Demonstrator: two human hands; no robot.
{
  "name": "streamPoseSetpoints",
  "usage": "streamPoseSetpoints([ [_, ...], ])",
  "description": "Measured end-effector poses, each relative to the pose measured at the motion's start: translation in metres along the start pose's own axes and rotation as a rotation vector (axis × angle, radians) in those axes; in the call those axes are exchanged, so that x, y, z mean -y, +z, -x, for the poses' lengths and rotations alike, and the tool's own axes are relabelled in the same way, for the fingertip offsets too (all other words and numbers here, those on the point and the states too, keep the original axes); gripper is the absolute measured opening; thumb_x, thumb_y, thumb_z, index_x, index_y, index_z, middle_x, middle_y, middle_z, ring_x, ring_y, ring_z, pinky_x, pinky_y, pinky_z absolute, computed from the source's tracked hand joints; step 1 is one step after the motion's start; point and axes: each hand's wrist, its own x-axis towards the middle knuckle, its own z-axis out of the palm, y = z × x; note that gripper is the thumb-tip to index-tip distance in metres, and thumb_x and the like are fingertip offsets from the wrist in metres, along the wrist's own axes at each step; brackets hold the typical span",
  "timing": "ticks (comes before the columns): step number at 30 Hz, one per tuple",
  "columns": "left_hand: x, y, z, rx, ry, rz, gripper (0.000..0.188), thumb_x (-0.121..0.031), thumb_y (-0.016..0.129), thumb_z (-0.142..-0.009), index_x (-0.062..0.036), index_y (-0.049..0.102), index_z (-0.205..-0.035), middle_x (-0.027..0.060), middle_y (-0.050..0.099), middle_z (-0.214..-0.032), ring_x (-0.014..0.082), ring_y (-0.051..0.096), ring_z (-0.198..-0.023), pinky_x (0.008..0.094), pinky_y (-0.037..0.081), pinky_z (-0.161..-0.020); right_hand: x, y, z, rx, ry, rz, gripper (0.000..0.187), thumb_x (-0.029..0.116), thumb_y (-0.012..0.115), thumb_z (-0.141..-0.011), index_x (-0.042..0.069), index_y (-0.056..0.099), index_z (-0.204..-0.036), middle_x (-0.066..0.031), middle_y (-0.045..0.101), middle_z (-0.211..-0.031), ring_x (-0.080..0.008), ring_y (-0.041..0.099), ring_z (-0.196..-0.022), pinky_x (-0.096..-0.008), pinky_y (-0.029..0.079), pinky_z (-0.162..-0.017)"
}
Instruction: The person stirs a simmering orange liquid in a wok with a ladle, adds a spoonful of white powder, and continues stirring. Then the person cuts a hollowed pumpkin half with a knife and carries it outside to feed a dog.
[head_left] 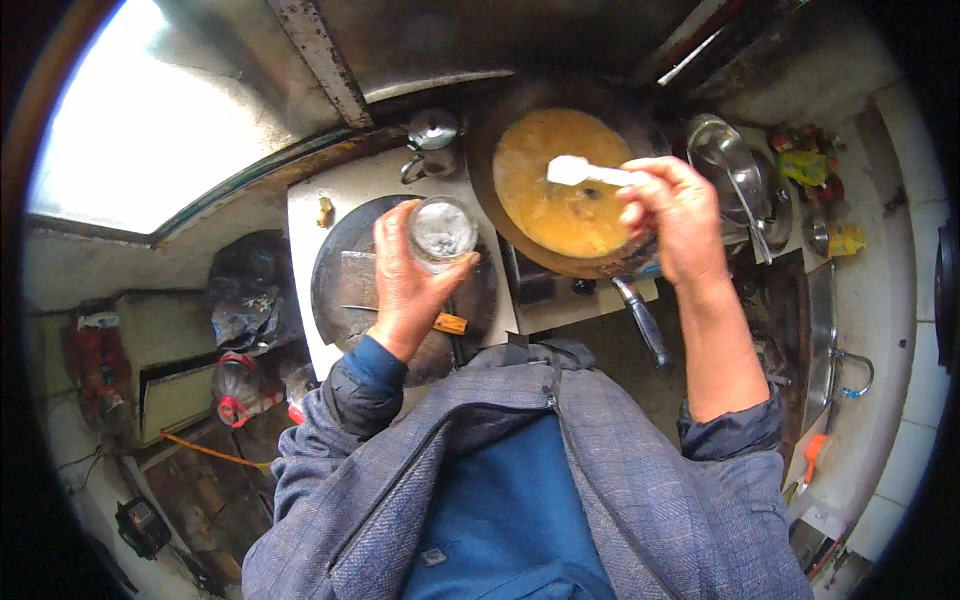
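My left hand (400,295) is wrapped round a small clear glass jar (443,232) with white granular contents, held above a round dark chopping board (328,248). A cleaver (357,275) lies on that board, its wooden handle (451,323) showing past my wrist. Between the fingers of my right hand (688,220) is a small white spoon (602,177), heaped with something white. The spoon hovers over a wok (484,180) of yellow-orange soup (545,210). Toward me points the wok's dark handle (645,325).
A metal pot (430,132) stands behind the board, and a piece of ginger-like food (325,212) lies left. Metal bowls (715,150) with a ladle (750,215) sit right of the wok, near coloured packets (805,167). A sink edge (822,330) is farther right; a plastic bottle (238,385) stands lower left.
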Motion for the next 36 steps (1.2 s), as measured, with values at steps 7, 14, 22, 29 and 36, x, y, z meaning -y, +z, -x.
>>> streamPoseSetpoints([
  [7, 0.003, 0.003, -0.003, 0.041, -0.016, 0.022, 0.083, -0.021, 0.094, -0.068, -0.0010, 0.050, -0.136, 0.0208, 0.056, -0.127, 0.0397, 0.059, -0.120, 0.0456, 0.051, -0.103, -0.030, 0.144, 0.010, 0.259, -0.351, 0.650, 0.011, 0.008, 0.075, -0.096, 0.001, 0.074, -0.105, -0.0048, 0.073, -0.083, -0.0082, 0.067, -0.067, -0.0251, 0.054, -0.060],
  [14, 0.104, -0.015, -0.042, -0.101, -0.147, -0.149, 0.091, -0.029, 0.096, -0.068, 0.0057, 0.048, -0.137, 0.0255, 0.056, -0.130, 0.0405, 0.059, -0.122, 0.0460, 0.050, -0.105, -0.013, 0.082, 0.045, 0.232, -0.020, 0.451, 0.031, 0.017, 0.078, -0.097, 0.006, 0.071, -0.125, -0.0033, 0.067, -0.076, -0.0097, 0.064, -0.064, -0.0274, 0.053, -0.060],
  [22, 0.236, -0.013, -0.113, -0.181, -0.291, -0.393, 0.097, -0.043, 0.095, -0.070, 0.0035, 0.049, -0.142, 0.0261, 0.054, -0.136, 0.0427, 0.055, -0.128, 0.0466, 0.047, -0.110, -0.016, -0.142, 0.154, -0.533, 0.276, 0.389, 0.035, 0.025, 0.068, -0.106, 0.007, 0.065, -0.136, -0.0025, 0.068, -0.086, -0.0080, 0.062, -0.061, -0.0228, 0.051, -0.053],
  [29, 0.280, 0.011, -0.122, -0.108, -0.397, -0.496, 0.100, -0.050, 0.093, -0.072, 0.0002, 0.050, -0.147, 0.0265, 0.054, -0.142, 0.0449, 0.054, -0.134, 0.0507, 0.047, -0.112, -0.094, -0.242, 0.333, -0.806, 0.792, 0.430, 0.052, 0.019, 0.072, -0.103, 0.005, 0.051, -0.148, -0.0061, 0.067, -0.087, -0.0133, 0.065, -0.061, -0.0278, 0.053, -0.048],
  [36, 0.300, 0.032, -0.134, -0.091, -0.506, -0.547, 0.096, -0.055, 0.091, -0.074, 0.0008, 0.050, -0.141, 0.0283, 0.053, -0.143, 0.0472, 0.053, -0.135, 0.0555, 0.047, -0.111, -0.093, -0.239, 0.353, -0.636, 0.771, 0.536, 0.053, 0.013, 0.069, -0.102, -0.001, 0.049, -0.149, -0.0067, 0.066, -0.087, -0.0123, 0.066, -0.062, -0.0267, 0.053, -0.048],
])
